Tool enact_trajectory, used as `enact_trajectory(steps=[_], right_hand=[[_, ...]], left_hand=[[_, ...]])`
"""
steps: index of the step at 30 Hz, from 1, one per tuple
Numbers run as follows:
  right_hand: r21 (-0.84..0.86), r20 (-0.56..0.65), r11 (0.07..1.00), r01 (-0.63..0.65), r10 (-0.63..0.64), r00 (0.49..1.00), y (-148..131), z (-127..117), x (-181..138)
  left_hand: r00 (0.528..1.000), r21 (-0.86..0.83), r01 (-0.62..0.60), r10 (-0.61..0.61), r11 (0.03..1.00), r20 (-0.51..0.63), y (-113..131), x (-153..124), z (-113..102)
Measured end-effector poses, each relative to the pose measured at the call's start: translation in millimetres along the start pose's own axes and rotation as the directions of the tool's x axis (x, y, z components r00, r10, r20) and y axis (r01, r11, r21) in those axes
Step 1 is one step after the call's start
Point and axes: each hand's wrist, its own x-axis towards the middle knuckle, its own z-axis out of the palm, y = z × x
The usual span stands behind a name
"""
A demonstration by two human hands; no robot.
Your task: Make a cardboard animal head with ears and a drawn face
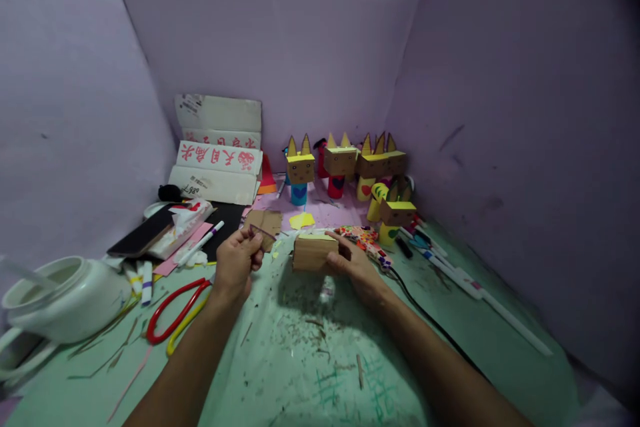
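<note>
Pinched in the fingers of my left hand [237, 260] is a small triangular cardboard piece [263, 237] with a dark edge. My right hand [353, 263] grips a little cardboard box [314, 256] with a yellow top, its thumb on the near face and fingers behind. The box and the triangle are apart, with the box held over the table's middle. Just beyond my left hand lies a flat scrap of cardboard [267, 217]. A yellow paper scrap [301, 221] rests behind the box. Close to my right hand is a flower-patterned glue gun [367, 240] with a black cord.
Several box-headed figures with pointed ears [301, 170] stand at the back. At left are red-handled scissors [173, 310], a white teapot-like vessel [75, 300], markers [201, 243] and a folded carton [217, 163]. White sticks [470, 280] lie at right. Debris [315, 323] litters the green tabletop [280, 380].
</note>
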Motion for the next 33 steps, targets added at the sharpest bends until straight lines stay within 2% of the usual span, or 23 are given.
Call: enact_trajectory(steps=[2, 4, 9, 13, 16, 23, 26, 29, 31, 33], right_hand=[[-0.015, -0.023, 1.0, 0.006, -0.007, 1.0, 0.9, -1.4, 2.6], [-0.042, 0.006, 0.999, 0.012, -0.011, 1.0, 3.0, -2.9, 3.5], [-0.182, 0.221, 0.974, 0.135, -0.093, 0.971, 5.8, -11.0, 0.2], [-0.191, 0.325, 0.966, 0.172, -0.103, 0.94, 7.6, -18.0, 0.1], [-0.187, 0.334, 0.968, 0.168, -0.098, 0.937, 8.9, -19.1, 1.6], [-0.177, 0.332, 0.961, 0.212, -0.145, 0.932, 10.0, -18.0, 2.5], [-0.197, 0.349, 0.961, 0.193, -0.115, 0.93, 9.3, -20.3, 1.1], [-0.287, 0.354, 0.944, 0.164, -0.055, 0.933, 3.8, -25.1, -1.1], [-0.281, 0.333, 0.944, 0.173, -0.074, 0.94, -2.3, -29.0, -1.9], [-0.187, 0.25, 0.961, 0.204, -0.154, 0.956, -8.4, -32.6, -1.4]], left_hand=[[1.0, -0.006, -0.007, 0.007, 1.0, 0.004, 0.8, 0.2, -0.4], [1.0, 0.0, -0.014, 0.014, 1.0, 0.012, 0.0, -0.8, 0.8], [0.996, 0.061, -0.071, 0.068, 0.996, 0.06, -4.4, -7.4, 9.5], [0.979, 0.141, -0.125, 0.099, 0.982, 0.181, -7.3, -12.3, 17.9], [0.965, 0.182, -0.16, 0.115, 0.97, 0.235, -12.1, -12.1, 21.9], [0.957, 0.239, -0.208, 0.147, 0.948, 0.248, -24.1, -9.7, 27.7], [0.954, 0.283, -0.223, 0.15, 0.933, 0.258, -24.5, -12.5, 30.1], [0.948, 0.317, -0.248, 0.162, 0.916, 0.274, -24.3, -14.2, 30.6], [0.943, 0.338, -0.27, 0.176, 0.902, 0.284, -25.5, -13.6, 29.6], [0.937, 0.367, -0.294, 0.19, 0.883, 0.293, -27.5, -12.0, 28.2]])
